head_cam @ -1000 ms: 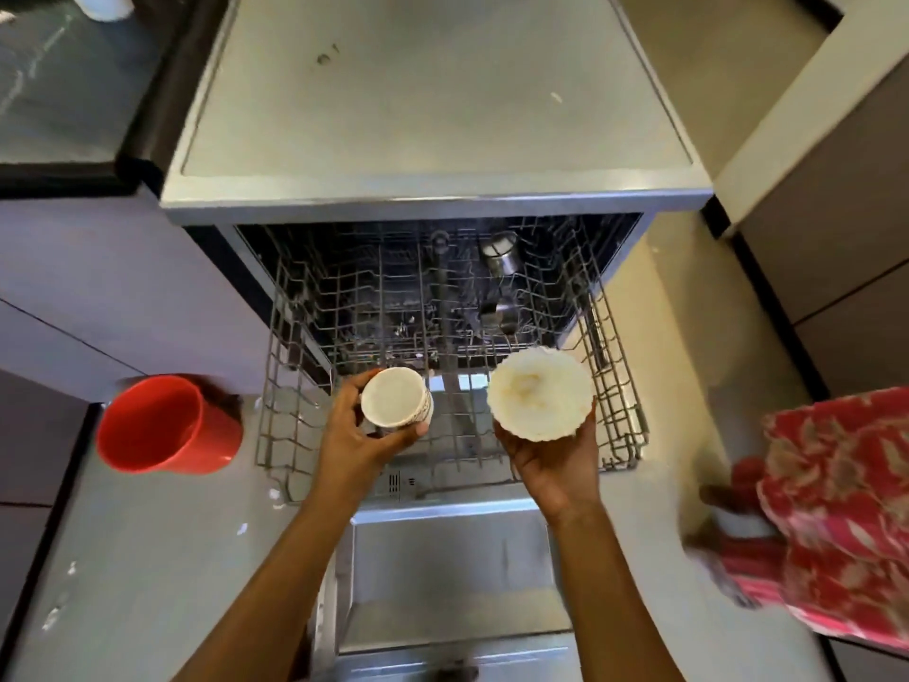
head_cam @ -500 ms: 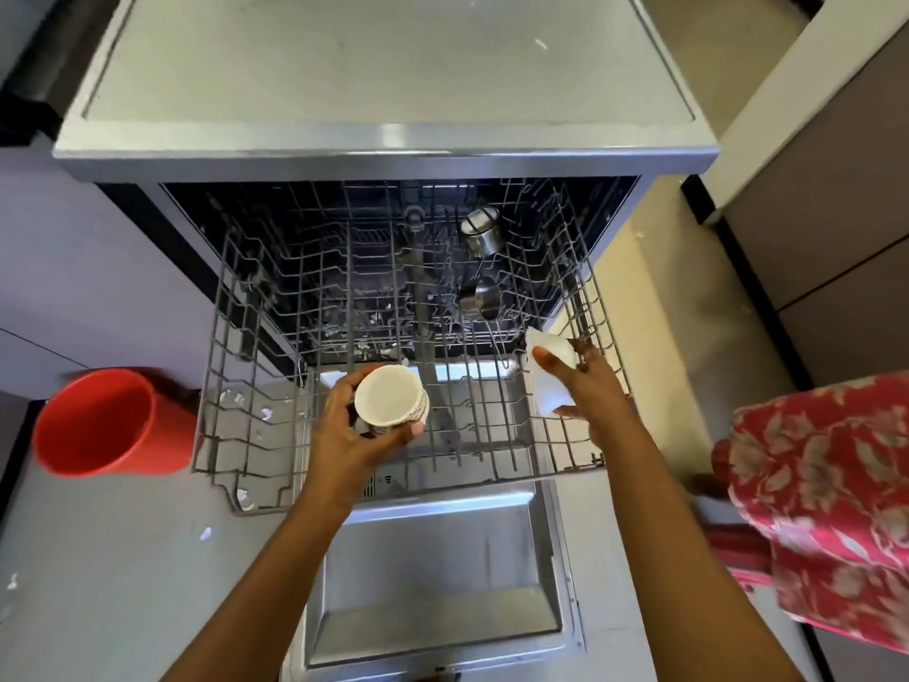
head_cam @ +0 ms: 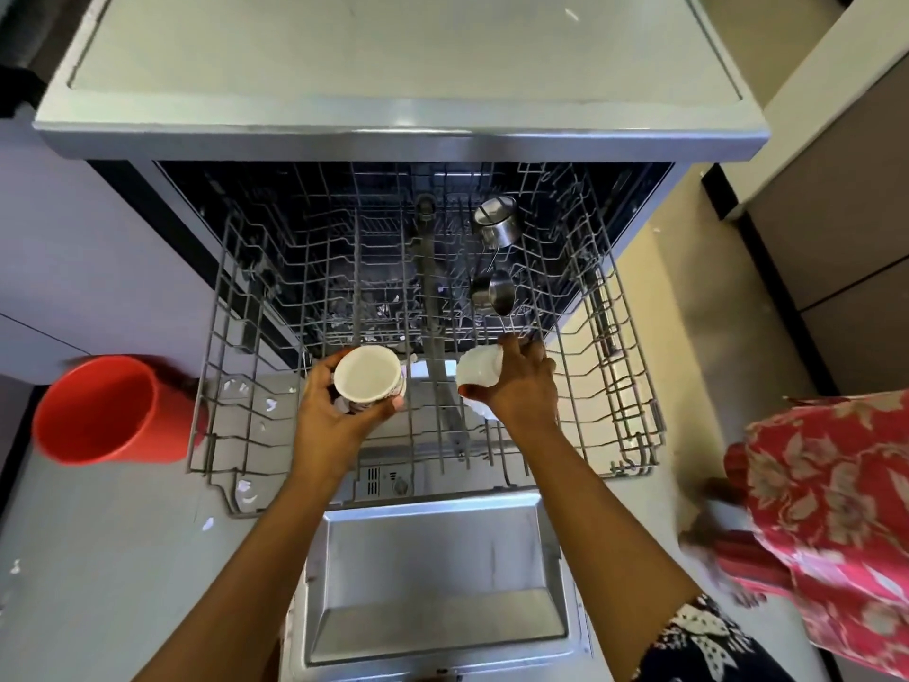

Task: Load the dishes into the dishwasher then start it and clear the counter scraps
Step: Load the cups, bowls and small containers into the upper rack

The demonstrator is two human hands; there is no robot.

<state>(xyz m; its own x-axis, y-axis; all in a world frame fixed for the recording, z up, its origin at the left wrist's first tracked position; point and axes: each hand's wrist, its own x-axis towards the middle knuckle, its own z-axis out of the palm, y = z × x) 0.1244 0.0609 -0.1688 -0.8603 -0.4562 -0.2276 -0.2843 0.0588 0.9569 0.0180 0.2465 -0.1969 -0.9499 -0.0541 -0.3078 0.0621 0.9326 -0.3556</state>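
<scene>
The dishwasher stands open with its upper wire rack pulled out over the lowered door. My left hand grips a white patterned cup, mouth up, above the rack's middle. My right hand holds a small white bowl, tipped on its side, low against the rack wires right of the centre spine. Two steel cups, one at the back and another nearer, lie in the rack's rear right part.
A red plastic mug lies on its side on the floor left of the rack. Another person in a red floral garment stands at the right, close to the door. The dishwasher's grey top overhangs the rack's back. White scraps dot the floor at left.
My right hand turned the white bowl from face-up onto its side and brought it down to the rack wires near the centre. The left hand has kept holding the cup in about the same spot.
</scene>
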